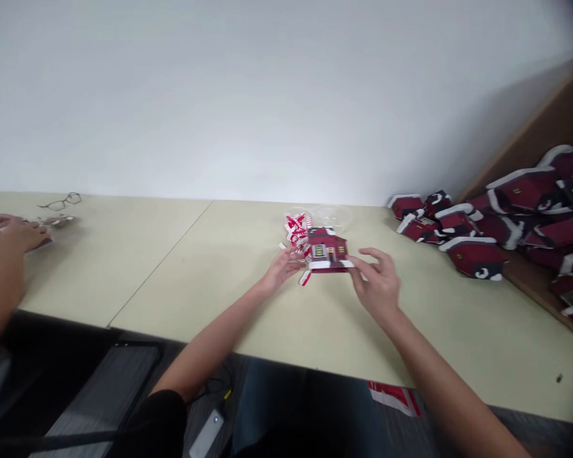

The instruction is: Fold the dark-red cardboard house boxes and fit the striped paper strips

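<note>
A small dark red house-shaped piece (332,250) with white edges and yellow windows is held just above the table, its front tilted up. My right hand (376,277) pinches its right end between thumb and fingers. At its left end, my left hand (285,267) has its fingers closed on the edge. Behind and to the left of the house lies a heap of red and white striped pieces (296,228), partly covered by it. One small red and white piece (305,277) rests on the table near my left fingertips.
Many similar red houses (525,191) fill an open cardboard box (530,277) at the right and spill onto the table (195,267). Clear round dishes (337,217) stand behind the heap. At far left are eyeglasses (63,202) and another person's hands (21,235).
</note>
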`<state>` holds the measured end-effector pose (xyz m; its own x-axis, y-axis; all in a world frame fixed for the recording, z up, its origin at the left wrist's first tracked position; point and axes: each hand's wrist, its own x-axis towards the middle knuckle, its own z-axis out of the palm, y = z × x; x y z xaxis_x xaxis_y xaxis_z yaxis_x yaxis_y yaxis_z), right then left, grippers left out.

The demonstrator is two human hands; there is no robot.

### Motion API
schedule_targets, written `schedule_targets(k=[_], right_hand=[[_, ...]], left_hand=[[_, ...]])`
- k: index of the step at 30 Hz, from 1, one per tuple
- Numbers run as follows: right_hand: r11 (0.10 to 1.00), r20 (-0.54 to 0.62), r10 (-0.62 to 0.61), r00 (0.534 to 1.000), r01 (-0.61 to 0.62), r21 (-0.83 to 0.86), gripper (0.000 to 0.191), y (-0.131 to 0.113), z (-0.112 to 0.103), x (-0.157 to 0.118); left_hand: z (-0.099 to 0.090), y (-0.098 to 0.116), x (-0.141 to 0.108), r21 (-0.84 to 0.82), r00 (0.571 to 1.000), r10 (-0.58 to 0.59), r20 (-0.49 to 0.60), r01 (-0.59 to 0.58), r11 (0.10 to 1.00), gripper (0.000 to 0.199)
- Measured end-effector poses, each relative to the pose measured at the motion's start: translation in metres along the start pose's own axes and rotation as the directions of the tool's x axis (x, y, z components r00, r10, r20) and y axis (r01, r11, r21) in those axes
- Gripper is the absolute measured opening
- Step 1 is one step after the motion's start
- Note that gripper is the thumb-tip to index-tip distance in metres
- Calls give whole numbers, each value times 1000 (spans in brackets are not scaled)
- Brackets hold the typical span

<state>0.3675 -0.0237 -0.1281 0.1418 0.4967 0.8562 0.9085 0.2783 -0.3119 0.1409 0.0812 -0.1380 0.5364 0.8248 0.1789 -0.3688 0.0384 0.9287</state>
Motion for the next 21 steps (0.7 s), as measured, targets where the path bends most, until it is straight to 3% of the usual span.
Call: schedule_targets(k=[4, 7, 9, 12, 17, 21], right_hand=[[984, 283, -95, 954, 48, 170, 34, -25, 40, 15], [953, 316, -149, 937, 50, 300, 30, -30, 56, 16], [947, 338, -113, 935, -2, 322, 41, -27, 60, 12], [965, 445, -21, 895, -97, 242, 59, -18, 59, 3], [998, 583, 50, 811, -70, 11, 51, -17, 57, -6], [997, 614, 72, 786, -36, -71, 54, -29, 64, -7]], left_hand=[[-14, 9, 7, -61, 978, -44, -202, 32, 998, 67], [-28, 15, 12, -20, 939, -9, -343, 2, 1000, 63], [-38, 19, 15, -27, 921, 21, -388, -34, 999, 67], [-49, 26, 17, -31, 871, 77, -485, -106, 994, 73], [-53, 31, 15, 33, 781, 128, -611, -137, 990, 69], [-50, 29, 13, 102, 785, 181, -592, -150, 983, 69]])
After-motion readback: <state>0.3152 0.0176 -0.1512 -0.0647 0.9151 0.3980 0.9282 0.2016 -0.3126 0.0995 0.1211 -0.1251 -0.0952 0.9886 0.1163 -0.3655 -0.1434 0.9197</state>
